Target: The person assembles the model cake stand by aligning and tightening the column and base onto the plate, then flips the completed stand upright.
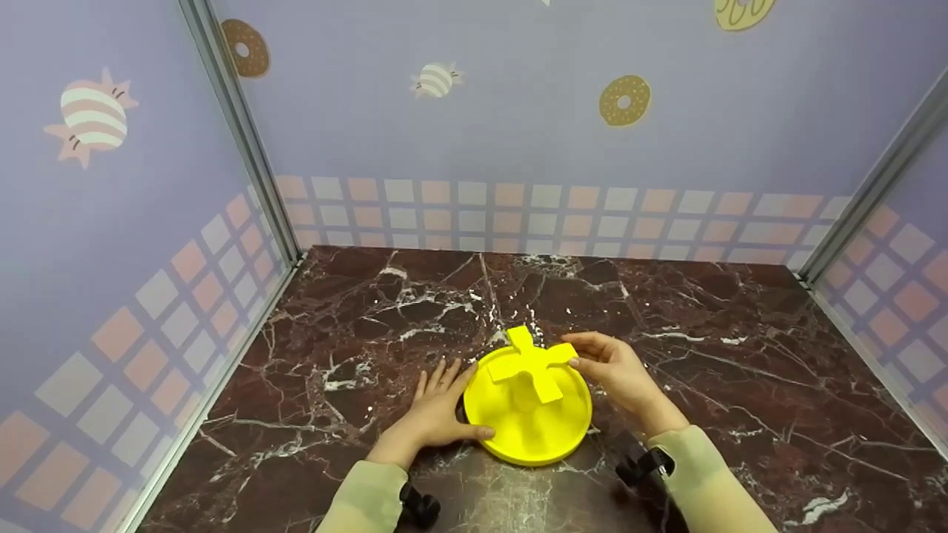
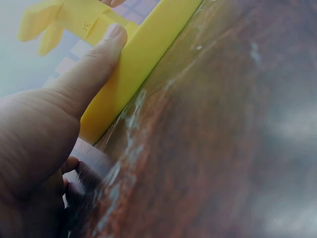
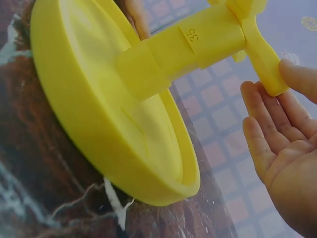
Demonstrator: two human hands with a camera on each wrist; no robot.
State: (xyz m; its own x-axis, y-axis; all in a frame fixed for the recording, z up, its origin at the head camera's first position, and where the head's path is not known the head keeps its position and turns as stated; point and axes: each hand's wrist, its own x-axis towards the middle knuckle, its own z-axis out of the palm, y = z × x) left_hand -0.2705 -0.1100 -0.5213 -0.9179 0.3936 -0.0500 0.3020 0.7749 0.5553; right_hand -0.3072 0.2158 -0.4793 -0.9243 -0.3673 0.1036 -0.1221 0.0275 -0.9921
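Observation:
A round yellow dish [image 1: 511,444] with a raised rim sits on the table. From its middle rises a thick yellow post [image 3: 193,42], marked 35 on one side. On top of the post is a four-armed yellow cross-shaped handle [image 1: 535,364]. My left hand [image 1: 437,414] braces the dish's left side, with its fingers spread and fairly straight and its thumb [image 2: 101,57] pressing the rim. My right hand [image 1: 618,374] pinches the tip of the handle's right arm between the thumb above and the fingers below. Part of the left fingers is hidden in the left wrist view.
The table [image 1: 311,437] is dark red marble-patterned with white veins. Small white specks lie behind the dish. Patterned lilac walls [image 1: 518,141] enclose the back and both sides. A dark wrist camera [image 1: 643,466] sits below each hand.

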